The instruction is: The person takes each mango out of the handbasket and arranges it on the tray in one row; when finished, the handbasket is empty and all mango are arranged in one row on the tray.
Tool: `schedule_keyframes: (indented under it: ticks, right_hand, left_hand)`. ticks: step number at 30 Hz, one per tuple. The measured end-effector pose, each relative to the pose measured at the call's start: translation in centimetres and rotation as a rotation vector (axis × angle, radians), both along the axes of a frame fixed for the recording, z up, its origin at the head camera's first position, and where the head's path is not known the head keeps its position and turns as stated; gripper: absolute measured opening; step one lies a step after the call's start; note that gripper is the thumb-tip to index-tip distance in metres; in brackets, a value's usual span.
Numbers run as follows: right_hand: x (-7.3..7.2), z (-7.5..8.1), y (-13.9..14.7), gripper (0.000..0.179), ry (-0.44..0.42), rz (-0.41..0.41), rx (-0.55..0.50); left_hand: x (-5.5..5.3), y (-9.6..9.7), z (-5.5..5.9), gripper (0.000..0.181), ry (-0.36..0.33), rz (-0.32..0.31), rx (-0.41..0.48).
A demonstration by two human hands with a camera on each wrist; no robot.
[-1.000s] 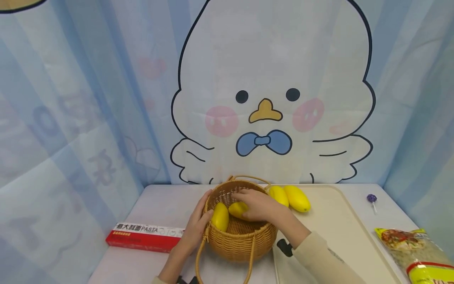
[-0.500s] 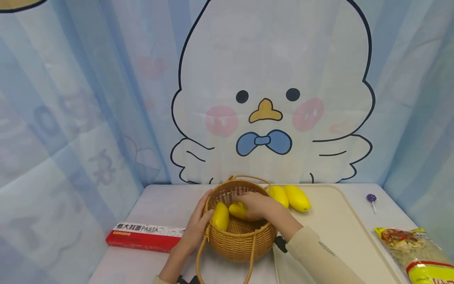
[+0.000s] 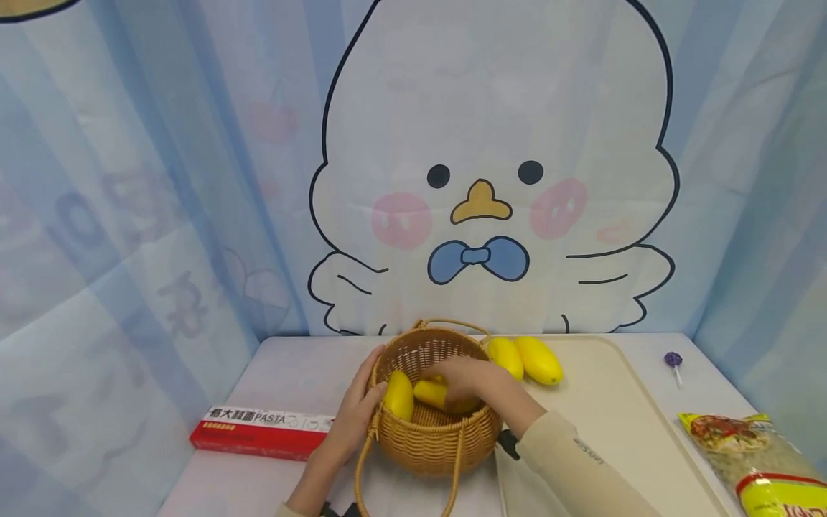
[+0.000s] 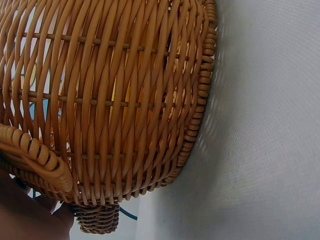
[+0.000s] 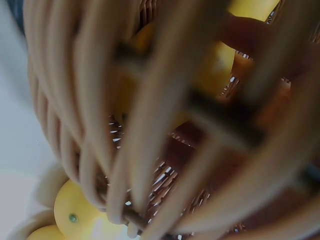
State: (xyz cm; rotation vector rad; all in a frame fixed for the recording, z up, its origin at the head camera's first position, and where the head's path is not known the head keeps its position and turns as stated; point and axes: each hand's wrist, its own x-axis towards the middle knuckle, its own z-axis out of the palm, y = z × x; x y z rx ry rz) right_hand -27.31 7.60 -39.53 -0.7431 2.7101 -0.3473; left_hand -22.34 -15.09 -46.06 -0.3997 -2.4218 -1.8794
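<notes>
A round wicker basket (image 3: 433, 449) stands at the table's near middle with yellow mangoes inside. My left hand (image 3: 354, 413) grips its left rim, thumb at the edge and fingers along the outside. My right hand (image 3: 468, 380) reaches over the right rim and holds a mango (image 3: 429, 393) low inside, covering its right part. Another mango (image 3: 399, 396) leans against the inner left wall. Through the weave in the right wrist view, the held mango (image 5: 215, 70) shows between fingers. The left wrist view shows the basket's outer wall (image 4: 110, 105) close up.
Two more mangoes (image 3: 539, 360) lie behind the basket's right side, on a beige tray (image 3: 614, 402). Left is a red and white pasta box (image 3: 261, 433). At the right are a purple lollipop (image 3: 673, 360) and a yellow-ended food bag (image 3: 752, 459). A printed curtain (image 3: 194, 215) encloses the table.
My right hand has curled further round the mango and gone slightly lower in the basket. My left hand keeps its place at the rim. The head view has shifted slightly.
</notes>
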Motion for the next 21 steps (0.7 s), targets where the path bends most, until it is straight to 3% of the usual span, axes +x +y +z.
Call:
schedule_keyframes:
  ticks: [8, 21]
  right_hand:
    - [0.08, 0.05, 0.01, 0.064, -0.049, -0.017, 0.019]
    - [0.15, -0.06, -0.1, 0.062, 0.074, 0.047, 0.013]
  left_hand:
    - [0.04, 0.0, 0.05, 0.058, -0.005, -0.009, 0.009]
    - [0.07, 0.1, 0.42, 0.056, -0.02, -0.002, -0.003]
